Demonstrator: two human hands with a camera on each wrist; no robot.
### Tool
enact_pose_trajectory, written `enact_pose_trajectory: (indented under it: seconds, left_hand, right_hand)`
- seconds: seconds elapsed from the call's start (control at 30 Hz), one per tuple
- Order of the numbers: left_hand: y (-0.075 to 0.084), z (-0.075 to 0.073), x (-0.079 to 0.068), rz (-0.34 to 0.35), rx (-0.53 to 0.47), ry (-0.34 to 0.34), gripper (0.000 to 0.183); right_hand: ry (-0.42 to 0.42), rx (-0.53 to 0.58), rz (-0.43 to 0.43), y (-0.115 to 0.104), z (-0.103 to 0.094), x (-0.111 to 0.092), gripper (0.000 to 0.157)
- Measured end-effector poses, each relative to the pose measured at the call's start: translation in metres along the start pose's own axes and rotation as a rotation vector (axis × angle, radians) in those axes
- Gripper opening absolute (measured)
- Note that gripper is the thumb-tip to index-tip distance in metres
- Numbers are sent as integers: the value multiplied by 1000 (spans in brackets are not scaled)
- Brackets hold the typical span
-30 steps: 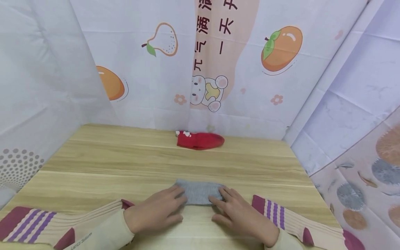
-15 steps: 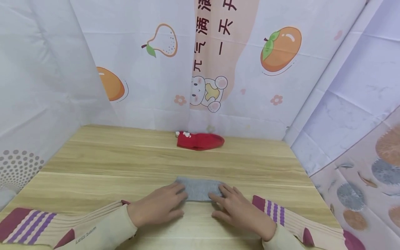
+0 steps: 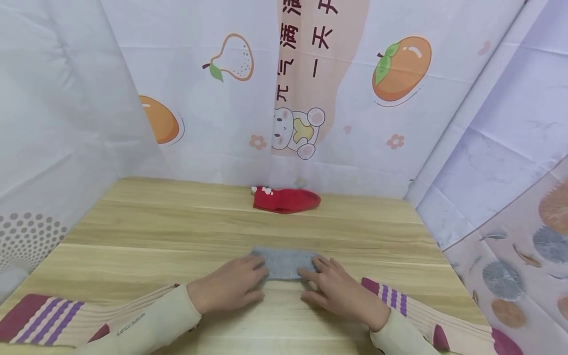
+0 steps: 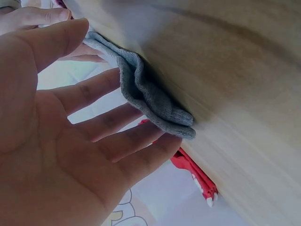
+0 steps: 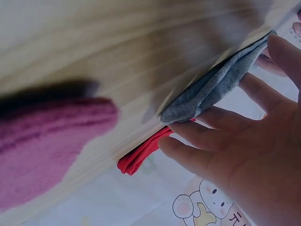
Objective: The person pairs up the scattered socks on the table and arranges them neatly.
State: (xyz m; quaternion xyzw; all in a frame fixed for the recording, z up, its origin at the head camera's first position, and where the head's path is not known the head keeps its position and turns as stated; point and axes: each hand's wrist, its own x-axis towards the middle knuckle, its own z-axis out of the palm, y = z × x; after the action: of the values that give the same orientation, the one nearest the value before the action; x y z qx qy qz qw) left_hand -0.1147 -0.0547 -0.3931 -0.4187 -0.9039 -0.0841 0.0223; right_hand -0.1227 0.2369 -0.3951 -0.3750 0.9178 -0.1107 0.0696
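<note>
A grey sock [image 3: 286, 265], laid flat and folded, lies crosswise in front of me on the wooden table. My left hand [image 3: 230, 289] rests on its left end with the fingers extended. On its right end lie the spread fingertips of my right hand [image 3: 337, 296]. From the left wrist view, the grey sock [image 4: 143, 89] shows two loose layers at its end, with straight fingers lying along its upper face. In the right wrist view the fingers likewise stretch across the grey sock [image 5: 211, 89], and its other end tapers.
A red sock [image 3: 286, 200] lies at the table's back edge before a printed curtain [image 3: 199, 123]. Striped cream socks with maroon ends flank me: a left one [image 3: 57, 320], partly under my sleeve, and a right one [image 3: 461, 325].
Both hands have slid the grey sock a little away from me, toward the back of the table. The red sock and the striped socks stay where they were.
</note>
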Motion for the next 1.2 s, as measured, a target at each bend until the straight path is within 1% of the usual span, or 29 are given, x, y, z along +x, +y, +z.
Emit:
enact_pose_trajectory:
  seconds: [0.13,0.33,0.5,0.77,0.83,1.03,1.2]
  left_hand:
    - [-2,1,6,-5,1,9,28]
    - [-5,-2,11,-17,-4,-3,28]
    - [-8,-2,15,-21,-8,0,26]
    - [-21,0,25,-15,-10,23,21]
    - [-25,0,27,-17,-10,18,20]
    - [-36,-1,35,-59,-26,-29,23]
    - [-45,0,43,-80,-53,-39,25]
  right_hand:
    - [-3,-22,-1,3,0,3,51]
    - [3,-27,-5,6,-2,8,51]
    - [23,-29,-17,9,-5,14,50]
    - [37,-1,-36,18,-6,25,51]
    - [53,2,-41,20,-6,28,50]
    - [73,-38,-50,25,-7,39,49]
    - [62,-42,-24,30,-10,48,48]
